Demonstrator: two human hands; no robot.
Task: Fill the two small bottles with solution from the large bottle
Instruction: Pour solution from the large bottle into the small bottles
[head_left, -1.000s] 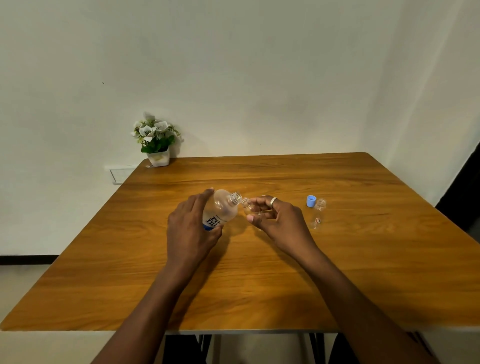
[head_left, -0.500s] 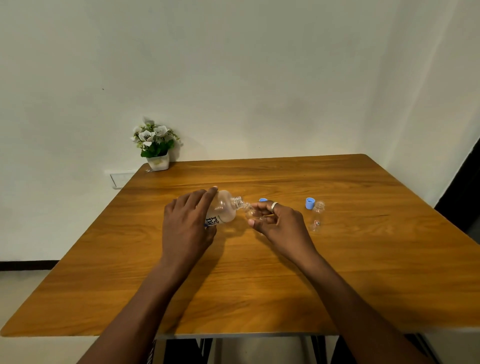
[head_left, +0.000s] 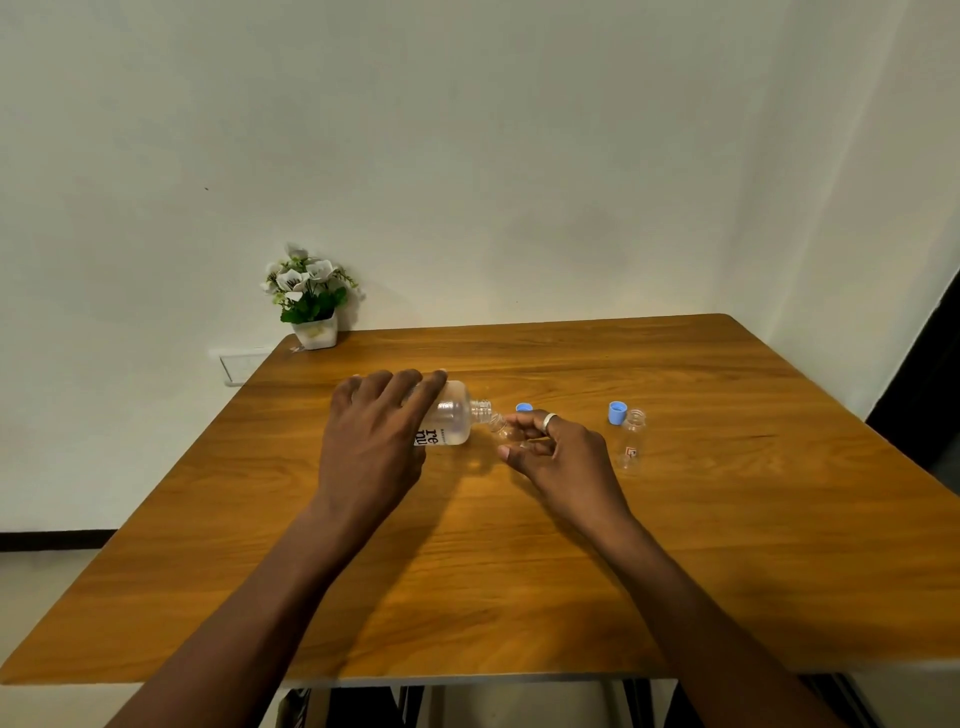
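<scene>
- The left hand (head_left: 371, 441) gripped the tipped large bottle (head_left: 451, 420) mid-table, pouring.
- The right hand (head_left: 553, 452) pinched one small bottle (head_left: 500, 425) at its mouth.
- Next: fill the second small bottle (head_left: 632, 437), standing toward the right edge.

**Around the wooden table**

A square brown wood-grain table (head_left: 519, 571) fills the lower frame. At its far-left corner — a small white pot of white flowers (head_left: 310, 306). A white wall outlet plate (head_left: 241, 362) sits left-centre.
</scene>
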